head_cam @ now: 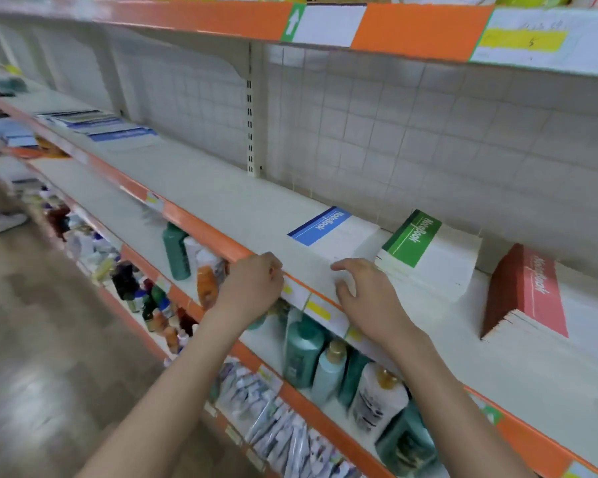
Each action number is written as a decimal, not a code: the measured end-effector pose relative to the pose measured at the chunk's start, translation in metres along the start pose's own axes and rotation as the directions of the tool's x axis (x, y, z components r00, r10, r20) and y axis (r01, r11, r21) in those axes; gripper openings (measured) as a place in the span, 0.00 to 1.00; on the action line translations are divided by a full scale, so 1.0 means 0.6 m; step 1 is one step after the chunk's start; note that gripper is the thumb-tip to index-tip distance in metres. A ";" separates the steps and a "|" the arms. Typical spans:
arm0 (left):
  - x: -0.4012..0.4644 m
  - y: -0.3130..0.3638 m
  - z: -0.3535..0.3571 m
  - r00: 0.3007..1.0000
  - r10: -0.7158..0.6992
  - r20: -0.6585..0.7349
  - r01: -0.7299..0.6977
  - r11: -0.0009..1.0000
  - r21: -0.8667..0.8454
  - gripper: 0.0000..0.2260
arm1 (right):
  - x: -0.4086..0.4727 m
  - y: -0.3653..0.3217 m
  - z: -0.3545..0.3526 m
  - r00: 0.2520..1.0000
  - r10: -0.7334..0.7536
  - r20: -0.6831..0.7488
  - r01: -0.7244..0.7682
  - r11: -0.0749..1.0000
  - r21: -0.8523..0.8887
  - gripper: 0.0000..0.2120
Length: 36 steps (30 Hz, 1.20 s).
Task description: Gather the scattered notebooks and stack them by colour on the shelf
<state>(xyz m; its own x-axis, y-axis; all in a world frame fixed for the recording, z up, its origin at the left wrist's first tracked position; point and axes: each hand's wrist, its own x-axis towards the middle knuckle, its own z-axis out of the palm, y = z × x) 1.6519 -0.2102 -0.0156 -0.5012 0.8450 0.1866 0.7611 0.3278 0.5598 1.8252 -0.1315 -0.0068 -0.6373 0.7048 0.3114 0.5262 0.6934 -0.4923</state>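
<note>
Three notebook stacks lie on the white shelf (pixel 221 198): a blue-banded stack (pixel 328 232), a green-banded stack (pixel 415 239) to its right, and a red stack (pixel 532 288) further right. Several loose blue notebooks (pixel 94 124) are spread out far along the shelf to the left. My right hand (pixel 370 294) hovers at the near edge of the blue stack, thumb out and fingers loosely bent, holding nothing. My left hand (pixel 252 284) is curled at the shelf's orange front edge, left of the blue stack, with nothing visible in it.
An upper shelf (pixel 221 19) with orange edging overhangs the work area. Below, lower shelves carry bottles (pixel 304 350) and packets (pixel 277 426). Another person's shoes (pixel 4 222) stand on the floor at far left. Bare shelf surface stretches between the loose notebooks and the blue stack.
</note>
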 end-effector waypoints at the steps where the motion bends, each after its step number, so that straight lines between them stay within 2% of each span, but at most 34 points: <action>1: -0.020 -0.016 -0.009 1.000 -0.016 -0.011 0.016 0.999 0.036 0.13 | -0.005 -0.013 0.014 0.999 -0.023 0.022 0.022 1.000 0.016 0.15; 7: -0.104 -0.112 -0.060 0.986 -0.152 -0.073 0.162 0.975 0.152 0.14 | -0.012 -0.097 0.108 0.975 -0.148 0.164 0.127 0.983 0.131 0.14; 12: -0.146 -0.198 -0.109 0.964 -0.257 -0.075 0.260 0.965 0.031 0.12 | 0.000 -0.165 0.179 0.933 -0.224 0.281 0.166 0.962 0.216 0.15; 15: -0.161 -0.257 -0.139 0.939 -0.321 -0.125 0.327 0.944 0.033 0.11 | 0.025 -0.220 0.222 0.903 -0.280 0.327 0.203 0.946 0.251 0.15; 18: -0.166 -0.315 -0.174 0.917 -0.345 -0.200 0.365 0.928 0.072 0.12 | 0.054 -0.283 0.272 0.881 -0.329 0.340 0.239 0.930 0.280 0.15; 25: -0.163 -0.487 -0.292 0.868 -0.426 -0.256 0.459 0.884 0.086 0.12 | 0.120 -0.446 0.402 0.827 -0.393 0.403 0.271 0.905 0.327 0.17; 30: -0.157 -0.585 -0.363 0.850 -0.463 -0.253 0.491 0.869 0.059 0.12 | 0.156 -0.548 0.478 0.805 -0.434 0.406 0.291 0.883 0.368 0.16; 36: -0.150 -0.676 -0.412 0.827 -0.510 -0.235 0.534 0.844 0.049 0.12 | 0.203 -0.618 0.561 0.766 -0.463 0.445 0.325 0.877 0.353 0.17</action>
<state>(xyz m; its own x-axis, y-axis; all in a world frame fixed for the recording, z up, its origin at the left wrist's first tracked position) 1.2866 -0.5236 -0.0601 -0.8997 0.4327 0.0580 0.3944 0.7488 0.5327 1.3632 -0.3532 -0.0602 -0.9828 0.1519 0.1049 0.0553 0.7845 -0.6177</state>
